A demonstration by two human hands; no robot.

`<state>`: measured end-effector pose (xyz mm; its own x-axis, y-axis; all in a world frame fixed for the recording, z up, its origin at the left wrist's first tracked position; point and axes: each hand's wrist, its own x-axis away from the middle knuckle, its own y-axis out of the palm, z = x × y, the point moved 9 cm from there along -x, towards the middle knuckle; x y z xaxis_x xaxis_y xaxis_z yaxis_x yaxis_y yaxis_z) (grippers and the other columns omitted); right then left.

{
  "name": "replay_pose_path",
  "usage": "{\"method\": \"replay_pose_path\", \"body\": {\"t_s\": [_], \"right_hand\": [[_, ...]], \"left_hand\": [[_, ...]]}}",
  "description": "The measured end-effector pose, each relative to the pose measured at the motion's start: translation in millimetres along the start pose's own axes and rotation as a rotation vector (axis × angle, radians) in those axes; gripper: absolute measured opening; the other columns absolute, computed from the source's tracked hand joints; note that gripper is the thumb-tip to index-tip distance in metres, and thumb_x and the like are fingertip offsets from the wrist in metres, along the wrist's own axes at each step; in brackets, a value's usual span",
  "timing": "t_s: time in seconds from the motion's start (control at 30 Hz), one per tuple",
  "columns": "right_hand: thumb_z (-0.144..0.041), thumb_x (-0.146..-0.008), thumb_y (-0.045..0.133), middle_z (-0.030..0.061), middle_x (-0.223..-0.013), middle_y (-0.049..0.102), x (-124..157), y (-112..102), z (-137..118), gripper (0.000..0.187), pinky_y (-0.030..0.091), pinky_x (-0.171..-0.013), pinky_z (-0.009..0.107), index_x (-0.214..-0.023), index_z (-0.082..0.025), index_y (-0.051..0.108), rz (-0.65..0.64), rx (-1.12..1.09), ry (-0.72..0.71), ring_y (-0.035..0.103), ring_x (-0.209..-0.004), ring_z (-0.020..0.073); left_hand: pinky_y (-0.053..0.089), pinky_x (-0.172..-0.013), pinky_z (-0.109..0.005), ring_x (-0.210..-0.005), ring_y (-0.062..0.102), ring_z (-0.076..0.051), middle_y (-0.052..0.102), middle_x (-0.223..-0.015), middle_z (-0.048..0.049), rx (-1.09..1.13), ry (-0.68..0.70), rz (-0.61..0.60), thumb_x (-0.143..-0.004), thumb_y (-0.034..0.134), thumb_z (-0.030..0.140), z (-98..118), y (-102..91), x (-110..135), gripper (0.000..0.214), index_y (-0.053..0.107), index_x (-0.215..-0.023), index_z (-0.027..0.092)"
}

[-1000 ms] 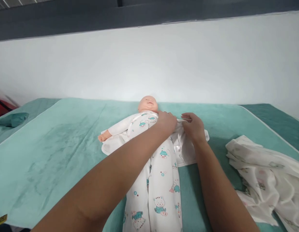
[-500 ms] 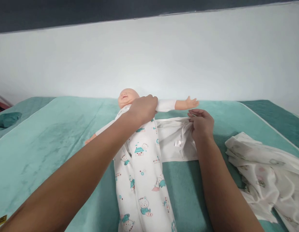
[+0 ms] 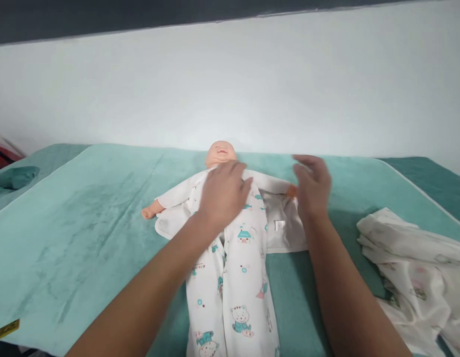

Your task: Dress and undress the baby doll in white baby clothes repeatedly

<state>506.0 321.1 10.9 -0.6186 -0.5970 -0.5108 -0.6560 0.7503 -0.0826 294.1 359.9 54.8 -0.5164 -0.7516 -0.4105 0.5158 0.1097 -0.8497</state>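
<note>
A baby doll [image 3: 221, 152] lies on its back, in white clothes with small cat and house prints. Its printed legs [image 3: 244, 287] stretch toward me, and both white-sleeved arms are spread to the sides. Over the doll's chest, my left hand [image 3: 225, 193] is slightly blurred, fingers apart and holding nothing. My right hand [image 3: 313, 186] is open beside the doll's hand [image 3: 291, 191] on the right. A white cloth flap [image 3: 287, 233] with a small label lies spread under that arm. Another white flap [image 3: 169, 223] shows under the left-side arm.
Crumpled white printed cloth [image 3: 419, 267] lies at the right. Teal covering [image 3: 88, 223] spreads beneath everything, up to the white wall [image 3: 230, 84]. A yellow-black tag [image 3: 5, 330] is at the lower left, and something red [image 3: 1, 159] at the far left.
My right hand has let go of the white flap's edge, and my left hand has left the doll's sleeve. The right-side doll arm now slants down over the flap. The doll's head has turned upright.
</note>
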Motion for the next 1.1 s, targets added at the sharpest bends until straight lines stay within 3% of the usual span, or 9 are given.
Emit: {"method": "replay_pose_path", "body": {"t_s": [0.1, 0.2, 0.4, 0.5, 0.57, 0.67, 0.8, 0.93, 1.1], "right_hand": [[-0.044, -0.087, 0.056, 0.0049, -0.123, 0.064, 30, 63, -21, 0.024, 0.033, -0.108, 0.045, -0.101, -0.026, 0.064, -0.428, 0.088, -0.049, 0.053, -0.121, 0.0247], [-0.049, -0.085, 0.06, 0.005, -0.136, 0.057, 52, 90, -30, 0.027, 0.021, -0.114, 0.049, -0.103, -0.028, 0.061, -0.618, 0.235, -0.101, 0.042, -0.133, 0.0273], [-0.053, -0.081, 0.064, 0.005, -0.14, 0.051, 52, 86, -22, 0.03, 0.022, -0.112, 0.05, -0.095, -0.026, 0.057, -0.649, 0.206, -0.015, 0.038, -0.134, 0.0276], [-0.051, -0.08, 0.067, 0.0049, -0.135, 0.052, 51, 88, -23, 0.029, 0.025, -0.111, 0.046, -0.08, -0.024, 0.058, -0.658, 0.164, -0.019, 0.04, -0.13, 0.0272], [-0.05, -0.078, 0.069, 0.0049, -0.124, 0.053, 51, 85, -24, 0.03, 0.035, -0.102, 0.041, -0.073, -0.022, 0.057, -0.622, 0.078, 0.019, 0.047, -0.118, 0.0248], [-0.046, -0.077, 0.071, 0.0013, -0.095, 0.054, 53, 79, -21, 0.029, 0.043, -0.073, 0.03, -0.072, -0.022, 0.056, -0.576, -0.1, 0.147, 0.051, -0.084, 0.0164], [-0.049, -0.074, 0.073, -0.0041, -0.065, 0.042, 59, 74, -12, 0.037, 0.032, -0.053, 0.025, -0.066, -0.021, 0.051, -0.584, -0.165, 0.321, 0.039, -0.06, 0.011], [-0.053, -0.075, 0.07, -0.0054, -0.055, 0.032, 60, 71, -15, 0.046, 0.024, -0.05, 0.025, -0.057, -0.021, 0.042, -0.628, 0.049, 0.259, 0.031, -0.054, 0.0099], [-0.05, -0.075, 0.068, -0.0027, -0.066, 0.047, 69, 69, -25, 0.036, 0.033, -0.057, 0.027, -0.061, -0.021, 0.053, -0.73, -0.053, 0.224, 0.042, -0.063, 0.0126]], "left_hand": [[0.041, -0.103, -0.042, -0.125, 0.05, -0.026, 0.056, -0.133, -0.0096, 0.216, -0.269, 0.107, -0.095, 0.047, 0.042, -61, -16.3, 27, 0.037, 0.052, -0.125, 0.021], [0.04, -0.105, -0.039, -0.127, 0.048, -0.025, 0.05, -0.138, -0.01, 0.422, -0.442, 0.069, -0.089, 0.053, 0.052, -95, -5.0, 44, 0.049, 0.048, -0.128, 0.022], [0.042, -0.1, -0.035, -0.125, 0.047, -0.022, 0.048, -0.134, -0.0092, 0.435, -0.376, 0.196, -0.083, 0.063, 0.044, -90, -3.5, 44, 0.036, 0.049, -0.109, 0.022], [0.044, -0.093, -0.034, -0.112, 0.051, -0.022, 0.054, -0.117, -0.0078, 0.317, -0.305, 0.274, -0.085, 0.061, 0.04, -81, -12.0, 46, 0.023, 0.048, -0.091, 0.022], [0.043, -0.089, -0.035, -0.098, 0.053, -0.021, 0.057, -0.097, -0.0056, 0.219, -0.264, 0.295, -0.087, 0.059, 0.041, -76, -17.0, 48, 0.024, 0.047, -0.082, 0.022], [0.042, -0.082, -0.034, -0.082, 0.051, -0.02, 0.055, -0.076, -0.0021, 0.157, -0.231, 0.277, -0.09, 0.054, 0.045, -73, -19.7, 53, 0.032, 0.043, -0.071, 0.022], [0.038, -0.07, -0.031, -0.07, 0.051, -0.017, 0.054, -0.066, -0.0002, 0.212, -0.265, 0.179, -0.095, 0.042, 0.047, -79, -16.5, 58, 0.04, 0.043, -0.065, 0.021], [0.038, -0.067, -0.031, -0.068, 0.053, -0.017, 0.058, -0.068, 0.0011, 0.275, -0.321, 0.032, -0.093, 0.044, 0.051, -89, -13.5, 67, 0.035, 0.053, -0.075, 0.021], [0.046, -0.087, -0.034, -0.104, 0.057, -0.023, 0.062, -0.11, -0.0045, 0.451, -0.229, -0.266, -0.081, 0.062, 0.053, -89, -13.0, 90, 0.04, 0.06, -0.107, 0.022]]}}
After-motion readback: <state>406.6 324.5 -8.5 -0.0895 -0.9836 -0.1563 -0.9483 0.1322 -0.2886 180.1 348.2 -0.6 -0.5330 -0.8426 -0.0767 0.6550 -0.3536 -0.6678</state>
